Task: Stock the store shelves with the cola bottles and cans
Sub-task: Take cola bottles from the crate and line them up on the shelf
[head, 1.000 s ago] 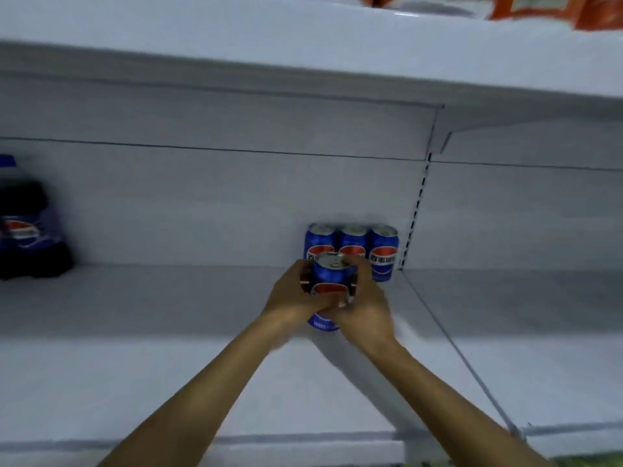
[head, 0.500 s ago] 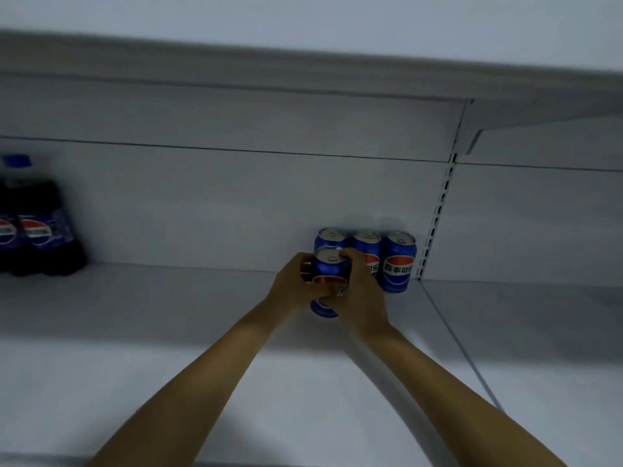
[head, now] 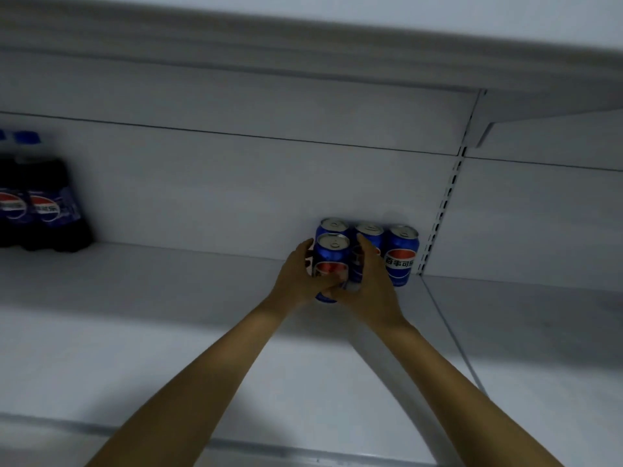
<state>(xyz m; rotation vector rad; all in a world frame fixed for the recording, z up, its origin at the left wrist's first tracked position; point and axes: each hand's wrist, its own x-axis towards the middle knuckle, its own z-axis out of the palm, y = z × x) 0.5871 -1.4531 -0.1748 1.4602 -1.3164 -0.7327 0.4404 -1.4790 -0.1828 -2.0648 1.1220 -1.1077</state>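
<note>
Both forearms reach in across the shelf. The left hand and right hand clasp one blue cola can from either side, fingers curled round it. The can is upright, just in front of the back row of cans by the rear panel; whether its base rests on the shelf I cannot tell. This looks like the placing step: next, settle it against the row and release. Cola bottles stand well apart, far left

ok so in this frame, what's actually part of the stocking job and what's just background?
Job: front can, gripped by left hand and right hand; three cans behind it; cola bottles far left; shelf they stand on.
Background: slotted upright; upper shelf.
</note>
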